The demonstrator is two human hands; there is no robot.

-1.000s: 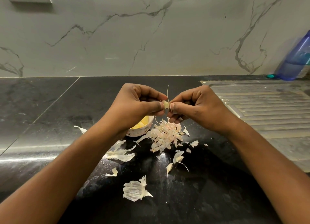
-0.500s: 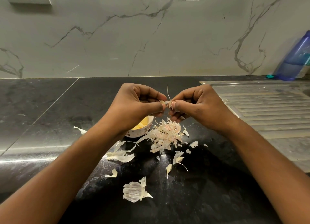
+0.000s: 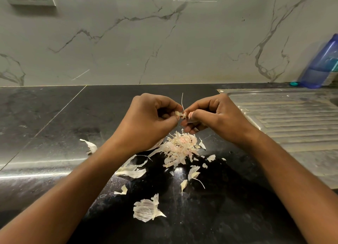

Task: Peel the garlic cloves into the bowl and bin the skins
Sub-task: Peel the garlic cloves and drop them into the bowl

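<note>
Black stone counter [image 3: 54,126] spreads across the middle of the frame, and above it, at the centre, we pinch a small garlic clove [image 3: 180,114] between the curled fingertips of our left hand [image 3: 146,121] and right hand [image 3: 215,119]. Just below lies a heap of skins [image 3: 180,148], with more scattered toward the lower edge; the bowl [image 3: 157,145] barely shows beneath our left wrist

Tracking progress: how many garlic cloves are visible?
1: the clove, pinched between the left hand and right hand above the skins. Others may lie hidden in the bowl behind the left hand.
</note>
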